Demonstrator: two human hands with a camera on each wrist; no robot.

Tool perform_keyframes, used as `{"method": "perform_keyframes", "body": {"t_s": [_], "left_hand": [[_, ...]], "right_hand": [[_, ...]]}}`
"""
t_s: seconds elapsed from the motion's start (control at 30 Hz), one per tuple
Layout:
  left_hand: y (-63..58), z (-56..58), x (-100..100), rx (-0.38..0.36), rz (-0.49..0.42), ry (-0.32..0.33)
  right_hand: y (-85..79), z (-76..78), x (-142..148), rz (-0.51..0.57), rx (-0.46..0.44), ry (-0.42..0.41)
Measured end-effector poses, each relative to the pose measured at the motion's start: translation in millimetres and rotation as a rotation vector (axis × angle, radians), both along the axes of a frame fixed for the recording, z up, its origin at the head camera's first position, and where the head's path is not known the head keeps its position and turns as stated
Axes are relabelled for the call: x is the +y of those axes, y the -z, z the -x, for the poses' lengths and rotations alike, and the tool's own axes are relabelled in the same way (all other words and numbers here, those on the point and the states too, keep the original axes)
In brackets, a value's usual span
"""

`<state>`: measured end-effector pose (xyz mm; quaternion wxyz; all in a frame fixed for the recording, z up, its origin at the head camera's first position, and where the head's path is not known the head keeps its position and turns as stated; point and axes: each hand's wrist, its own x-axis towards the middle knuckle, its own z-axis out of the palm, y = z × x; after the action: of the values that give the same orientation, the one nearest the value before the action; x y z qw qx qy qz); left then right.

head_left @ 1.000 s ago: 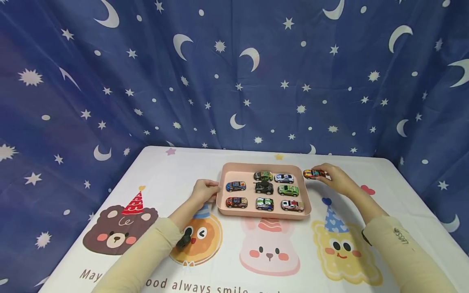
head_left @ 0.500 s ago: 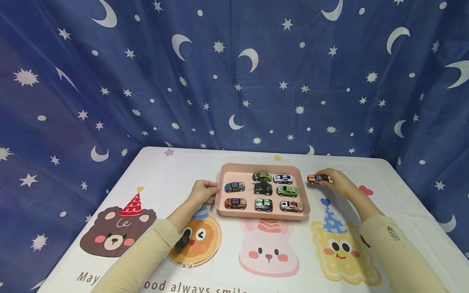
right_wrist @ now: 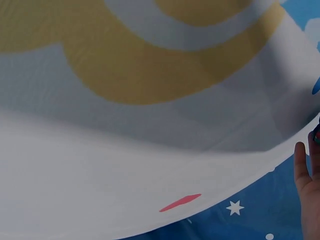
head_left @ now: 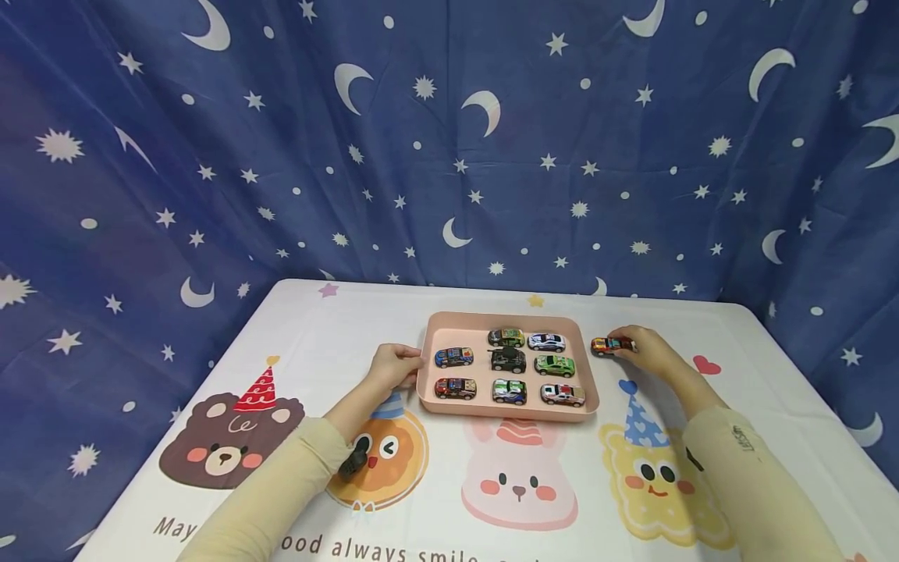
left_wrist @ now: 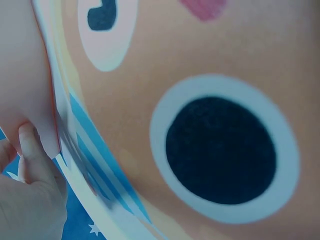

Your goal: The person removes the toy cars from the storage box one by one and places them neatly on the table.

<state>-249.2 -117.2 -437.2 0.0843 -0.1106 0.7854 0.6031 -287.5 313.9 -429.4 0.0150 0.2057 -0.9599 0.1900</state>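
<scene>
In the head view my left hand (head_left: 395, 367) grips the left wall of a pink tray (head_left: 460, 331). The left wrist view shows the thumb of that hand (left_wrist: 36, 185) against the tray wall (left_wrist: 25, 65). Several small toy cars stand inside, among them a blue car (head_left: 453, 357), a black car (head_left: 507, 360) and a green car (head_left: 554, 365). Outside the tray, to its right, my right hand (head_left: 648, 351) pinches a red and yellow toy car (head_left: 604, 346) low over the table. Only a sliver of that car (right_wrist: 317, 136) appears in the right wrist view.
A white tablecloth printed with a bear (head_left: 223, 445), a rabbit (head_left: 518, 492) and other cartoon figures covers the table. Behind the table hangs a blue curtain (head_left: 393, 179) with moons and stars.
My right hand has moved slightly right and toward me with the red and yellow car, away from the tray's edge. The left hand and tray have stayed in place.
</scene>
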Motion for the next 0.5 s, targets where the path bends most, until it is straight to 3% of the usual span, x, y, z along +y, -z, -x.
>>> {"method": "perform_keyframes", "body": {"t_s": [0.5], "left_hand": [[0.6, 0.3, 2.4, 0.013, 0.028, -0.008]], "right_hand": [[8.6, 2.9, -0.1, -0.032, -0.058, 0.025]]}}
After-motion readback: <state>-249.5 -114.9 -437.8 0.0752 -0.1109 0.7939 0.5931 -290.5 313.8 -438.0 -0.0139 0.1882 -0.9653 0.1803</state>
